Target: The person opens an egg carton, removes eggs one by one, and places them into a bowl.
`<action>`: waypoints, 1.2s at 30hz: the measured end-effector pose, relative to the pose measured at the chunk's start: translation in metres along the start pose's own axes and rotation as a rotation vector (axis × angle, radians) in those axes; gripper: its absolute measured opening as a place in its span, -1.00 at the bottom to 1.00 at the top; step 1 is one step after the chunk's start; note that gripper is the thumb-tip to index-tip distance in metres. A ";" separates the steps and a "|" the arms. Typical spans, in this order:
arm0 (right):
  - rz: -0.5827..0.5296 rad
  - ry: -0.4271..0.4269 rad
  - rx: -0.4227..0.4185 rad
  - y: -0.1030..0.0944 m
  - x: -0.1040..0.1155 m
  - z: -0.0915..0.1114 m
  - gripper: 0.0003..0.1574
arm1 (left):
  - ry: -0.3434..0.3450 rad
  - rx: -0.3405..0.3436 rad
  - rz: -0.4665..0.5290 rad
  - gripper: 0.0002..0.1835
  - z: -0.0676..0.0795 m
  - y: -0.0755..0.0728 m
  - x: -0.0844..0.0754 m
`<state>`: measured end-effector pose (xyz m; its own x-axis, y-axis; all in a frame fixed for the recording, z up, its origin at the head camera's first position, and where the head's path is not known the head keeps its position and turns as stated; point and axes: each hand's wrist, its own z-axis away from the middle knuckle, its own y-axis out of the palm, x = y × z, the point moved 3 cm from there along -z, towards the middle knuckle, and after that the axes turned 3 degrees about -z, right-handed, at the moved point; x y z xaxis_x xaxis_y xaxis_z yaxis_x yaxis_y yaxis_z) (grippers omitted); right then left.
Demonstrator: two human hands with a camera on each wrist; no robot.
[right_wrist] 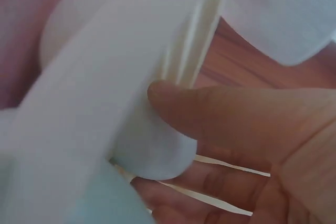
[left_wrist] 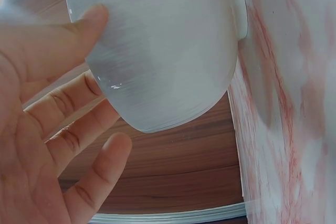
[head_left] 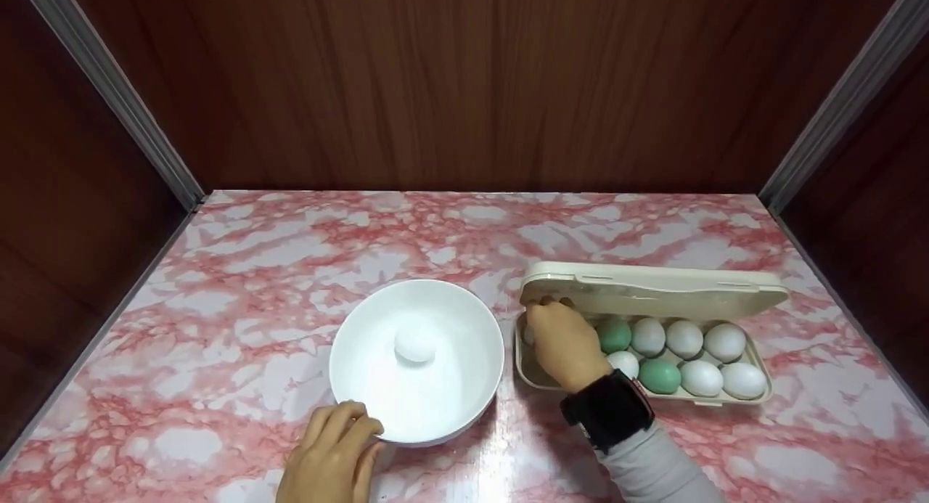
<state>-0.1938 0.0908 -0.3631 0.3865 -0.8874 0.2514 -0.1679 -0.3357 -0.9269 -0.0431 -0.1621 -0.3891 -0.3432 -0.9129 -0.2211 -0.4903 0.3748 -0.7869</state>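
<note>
A white bowl (head_left: 464,401) stands at the centre front with one white egg (head_left: 415,342) inside. My left hand (head_left: 330,452) pinches the bowl's near-left rim, thumb outside and fingertips over the edge, as the left wrist view also shows. To the right, my right hand (head_left: 570,343) reaches into the left end of an open cream egg carton (head_left: 653,274). In the right wrist view, its thumb and fingers close round a white egg (right_wrist: 157,156), partly hidden behind the carton wall. Two green eggs, one of them the front green egg (head_left: 660,377), and several white eggs (head_left: 702,379) sit in the carton.
The carton lid leans up at the back, over the rear row of eggs. Dark wooden panels (head_left: 464,89) wall in the red-and-white marbled table (head_left: 254,285) at the back and both sides. A black watch (head_left: 610,409) is on the right wrist.
</note>
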 end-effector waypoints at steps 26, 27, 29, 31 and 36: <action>-0.079 0.054 0.127 0.004 -0.008 -0.009 -0.76 | -0.002 -0.002 0.013 -0.70 0.001 0.001 0.001; -0.077 0.049 0.121 0.004 -0.008 -0.009 -0.76 | -0.001 -0.003 0.011 -0.70 0.001 0.001 0.001; -0.076 0.033 0.100 0.004 -0.006 -0.007 -0.78 | 0.002 -0.009 0.012 -0.70 0.001 0.001 0.001; -0.085 0.016 0.076 0.002 -0.005 -0.006 -0.79 | 0.010 -0.020 0.012 -0.71 0.001 0.001 0.001; -0.122 0.002 0.024 -0.003 -0.003 -0.003 -0.79 | 0.039 -0.042 0.013 -0.71 0.000 0.002 0.002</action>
<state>-0.1975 0.0936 -0.3603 0.4013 -0.8410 0.3630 -0.0984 -0.4335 -0.8958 -0.0445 -0.1632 -0.3916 -0.3802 -0.9011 -0.2083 -0.5184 0.3942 -0.7589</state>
